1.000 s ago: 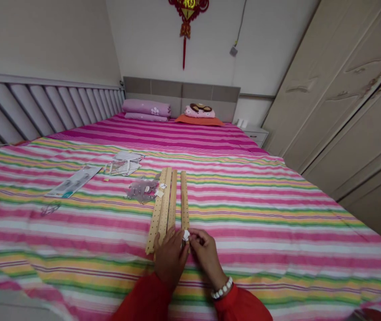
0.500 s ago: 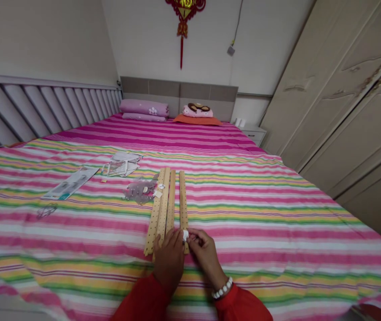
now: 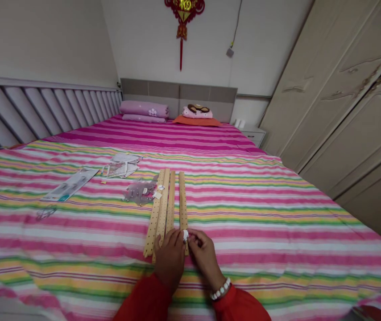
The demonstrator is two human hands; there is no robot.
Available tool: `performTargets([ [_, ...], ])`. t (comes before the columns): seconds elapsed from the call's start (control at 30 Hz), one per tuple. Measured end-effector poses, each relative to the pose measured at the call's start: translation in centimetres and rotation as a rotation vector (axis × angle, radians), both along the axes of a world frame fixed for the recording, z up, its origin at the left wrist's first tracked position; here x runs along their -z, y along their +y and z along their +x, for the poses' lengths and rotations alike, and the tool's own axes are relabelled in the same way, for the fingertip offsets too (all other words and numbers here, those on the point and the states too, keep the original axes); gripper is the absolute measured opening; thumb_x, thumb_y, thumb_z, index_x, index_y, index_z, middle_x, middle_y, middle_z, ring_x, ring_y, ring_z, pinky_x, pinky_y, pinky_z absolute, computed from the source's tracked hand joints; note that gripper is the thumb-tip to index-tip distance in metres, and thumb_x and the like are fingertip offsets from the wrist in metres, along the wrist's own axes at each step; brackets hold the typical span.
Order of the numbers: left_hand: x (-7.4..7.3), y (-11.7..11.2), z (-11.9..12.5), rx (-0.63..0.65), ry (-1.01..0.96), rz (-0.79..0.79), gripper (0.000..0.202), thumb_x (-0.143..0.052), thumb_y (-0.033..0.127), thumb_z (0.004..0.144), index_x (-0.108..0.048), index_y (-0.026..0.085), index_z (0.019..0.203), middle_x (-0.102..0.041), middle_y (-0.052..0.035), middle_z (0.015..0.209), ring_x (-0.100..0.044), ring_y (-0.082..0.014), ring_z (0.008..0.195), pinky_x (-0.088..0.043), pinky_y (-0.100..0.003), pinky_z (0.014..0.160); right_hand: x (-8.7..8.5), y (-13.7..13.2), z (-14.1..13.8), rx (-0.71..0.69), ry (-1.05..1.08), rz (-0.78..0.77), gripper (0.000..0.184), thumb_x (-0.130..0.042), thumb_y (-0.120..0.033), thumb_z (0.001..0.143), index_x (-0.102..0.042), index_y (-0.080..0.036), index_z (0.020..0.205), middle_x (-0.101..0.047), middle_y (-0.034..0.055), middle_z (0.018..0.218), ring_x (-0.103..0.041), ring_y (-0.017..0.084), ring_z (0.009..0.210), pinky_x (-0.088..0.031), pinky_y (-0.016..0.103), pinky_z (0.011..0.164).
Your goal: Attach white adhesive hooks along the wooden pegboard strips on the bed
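Observation:
Several long wooden strips with rows of holes [image 3: 167,203] lie side by side on the striped bed sheet [image 3: 260,223], running away from me. My left hand [image 3: 169,258] rests on the near ends of the strips, fingers curled. My right hand [image 3: 204,252] pinches a small white piece [image 3: 185,234] at the near end of the rightmost strip. Both hands meet at that piece. Red sleeves cover my arms and a white bead bracelet [image 3: 221,290] sits on my right wrist.
A clear bag of small parts [image 3: 140,191], loose paper sheets [image 3: 122,166] and a printed leaflet [image 3: 71,183] lie left of the strips. Pillows [image 3: 145,109] sit at the headboard. A wardrobe [image 3: 351,107] stands to the right, a slatted rail [image 3: 43,111] to the left.
The hands stay pinched at the near end of the strips; only the view has shifted slightly.

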State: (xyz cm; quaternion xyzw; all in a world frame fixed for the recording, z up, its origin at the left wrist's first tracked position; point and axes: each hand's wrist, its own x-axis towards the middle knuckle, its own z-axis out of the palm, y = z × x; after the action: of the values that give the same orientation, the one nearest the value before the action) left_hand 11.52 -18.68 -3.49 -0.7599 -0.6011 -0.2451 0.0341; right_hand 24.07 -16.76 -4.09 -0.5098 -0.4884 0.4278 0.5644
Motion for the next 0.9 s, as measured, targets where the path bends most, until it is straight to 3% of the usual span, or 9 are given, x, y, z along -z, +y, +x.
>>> performTargets([
  [0.23,-0.2,-0.2,-0.1,-0.002,-0.017,0.036,0.036,-0.043,0.016,0.088,-0.064,0.026,0.115,-0.067,-0.0067,0.120,-0.054,-0.0228,0.117,-0.018,-0.051,0.109,-1.0,-0.9,0.3,-0.093,-0.329,0.213,0.035,-0.044,-0.019,0.089,-0.068,-0.022,0.114,-0.065,0.0062,0.088,-0.060,0.018,0.083,-0.050,0.031,0.077],
  [0.4,-0.7,-0.2,-0.6,0.004,0.003,-0.020,0.036,-0.046,0.020,0.088,-0.064,0.030,0.116,-0.066,-0.0053,0.122,-0.052,-0.0243,0.120,-0.015,-0.052,0.110,-2.1,-1.6,0.1,-0.179,-0.662,0.197,0.039,-0.039,-0.010,0.087,-0.064,-0.020,0.116,-0.059,0.0069,0.089,-0.060,0.018,0.080,-0.050,0.027,0.073],
  [0.6,-0.6,0.1,-0.5,0.048,0.044,-0.076,0.041,-0.045,0.019,0.086,-0.063,0.027,0.122,-0.060,-0.0065,0.131,-0.048,-0.0274,0.126,-0.015,-0.053,0.111,-2.4,-1.5,-0.2,-0.210,-0.992,0.109,0.034,-0.043,-0.014,0.089,-0.059,-0.022,0.117,-0.062,0.0082,0.101,-0.062,0.018,0.076,-0.048,0.025,0.062],
  [0.77,1.1,0.5,-0.3,0.029,0.021,-0.063,0.044,-0.046,0.016,0.084,-0.062,0.027,0.124,-0.061,-0.0058,0.130,-0.047,-0.0276,0.128,-0.011,-0.054,0.113,-2.3,-1.3,-0.3,-0.240,-1.045,0.132,0.034,-0.042,-0.013,0.090,-0.058,-0.021,0.119,-0.063,0.0100,0.103,-0.064,0.019,0.081,-0.048,0.026,0.065],
  [0.9,1.2,0.8,-0.9,0.058,0.002,-0.128,0.050,-0.047,0.013,0.079,-0.061,0.028,0.125,-0.060,-0.0057,0.131,-0.044,-0.0273,0.130,-0.013,-0.055,0.112,-2.2,-1.3,-0.1,-0.253,-0.968,0.148,0.038,-0.040,-0.010,0.088,-0.059,-0.020,0.119,-0.062,0.0099,0.105,-0.064,0.019,0.083,-0.050,0.026,0.069],
])
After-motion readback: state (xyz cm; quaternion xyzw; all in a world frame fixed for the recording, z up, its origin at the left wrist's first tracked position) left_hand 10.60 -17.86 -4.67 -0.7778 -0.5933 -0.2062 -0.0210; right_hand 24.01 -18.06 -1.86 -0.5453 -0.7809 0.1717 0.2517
